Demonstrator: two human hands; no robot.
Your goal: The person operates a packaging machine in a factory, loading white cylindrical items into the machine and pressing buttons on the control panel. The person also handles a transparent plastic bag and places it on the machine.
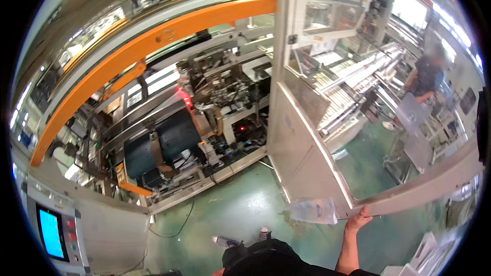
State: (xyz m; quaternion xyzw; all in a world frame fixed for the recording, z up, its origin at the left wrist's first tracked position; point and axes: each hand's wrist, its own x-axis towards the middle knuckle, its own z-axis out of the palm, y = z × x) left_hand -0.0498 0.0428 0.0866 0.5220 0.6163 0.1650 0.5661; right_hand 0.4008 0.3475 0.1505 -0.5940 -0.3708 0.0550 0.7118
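Note:
My right hand (358, 220) is closed on the lower edge of a large hinged machine door (302, 148), with its thumb over the frame. The door has a beige metal frame, a solid lower panel and a see-through window, and it stands swung open towards me. Just left of that hand, a clear plastic sheet or pouch (314, 210) is attached at the door's edge. A sliver of skin shows at the bottom edge on my left side, but the left hand itself is out of the picture.
The machine's inside (220, 87) lies exposed ahead, with dark panels (163, 143) and an orange beam (169, 25) overhead. A control panel (53, 230) with a lit screen stands at the left. A cable (181, 227) crosses the green floor. Beyond the door stands another person (427, 76).

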